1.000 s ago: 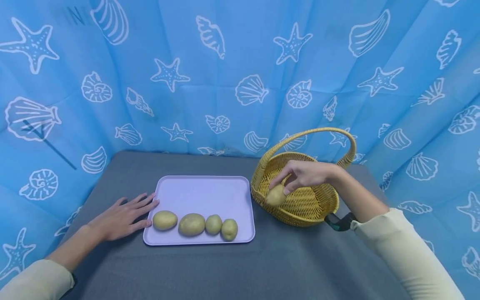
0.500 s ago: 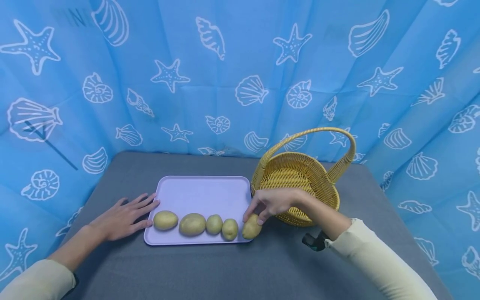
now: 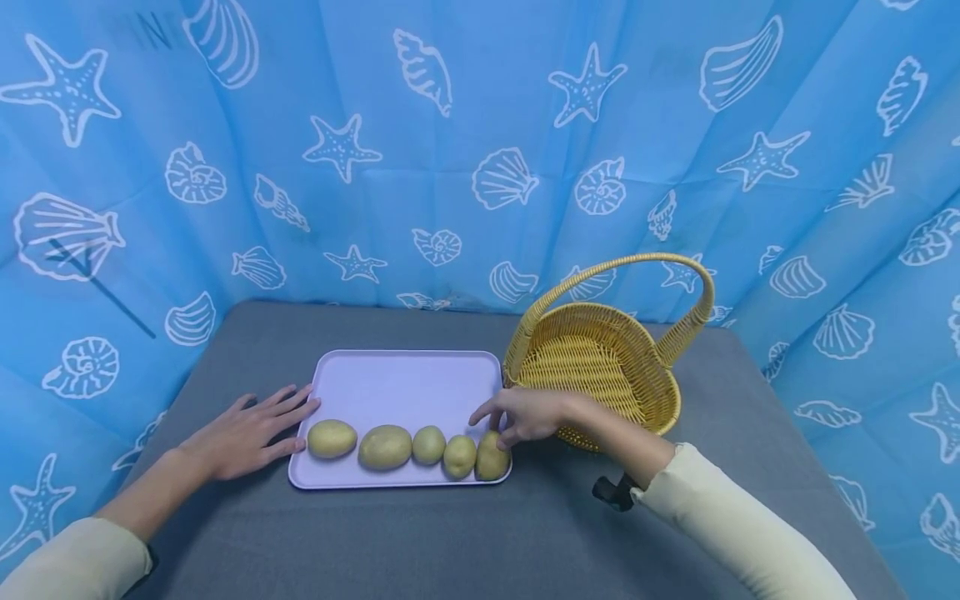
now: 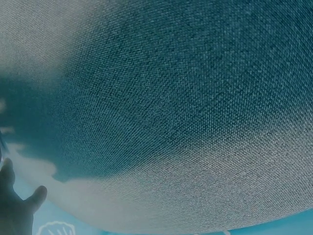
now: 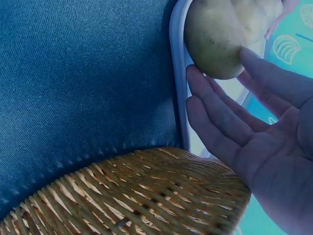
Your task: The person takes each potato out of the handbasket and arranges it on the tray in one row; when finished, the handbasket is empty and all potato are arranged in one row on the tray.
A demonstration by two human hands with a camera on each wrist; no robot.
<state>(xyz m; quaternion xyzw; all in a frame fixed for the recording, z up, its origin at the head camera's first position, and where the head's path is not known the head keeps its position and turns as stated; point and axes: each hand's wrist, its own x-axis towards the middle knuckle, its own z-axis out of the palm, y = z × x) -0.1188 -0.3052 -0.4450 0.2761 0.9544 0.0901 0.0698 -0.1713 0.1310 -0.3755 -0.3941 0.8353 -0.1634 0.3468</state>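
Several potatoes stand in a row along the near side of a lilac tray (image 3: 405, 379). At the row's right end, a potato (image 3: 491, 457) lies by the tray's near right corner. My right hand (image 3: 528, 414) is just above and behind it, its fingers spread and loosened. In the right wrist view, the thumb tip overlaps that potato (image 5: 212, 44), and the other fingertips are close beside its lower end. My left hand (image 3: 246, 437) lies flat with straight fingers, fingertips at the tray's left rim near the leftmost potato (image 3: 332, 439). Only part of the left hand (image 4: 17, 205) shows in its wrist view.
A yellow wicker basket (image 3: 663, 400) with a tall arched handle stands right of the tray, partly behind my right forearm. Grey cloth (image 3: 360, 542) covers the table. A blue curtain (image 3: 450, 125) printed with seashells and starfish hangs behind it.
My right hand brought a potato from over the basket leftward to the tray's right end. It set the potato down beside the others, and the fingers loosened. The left hand stayed still.
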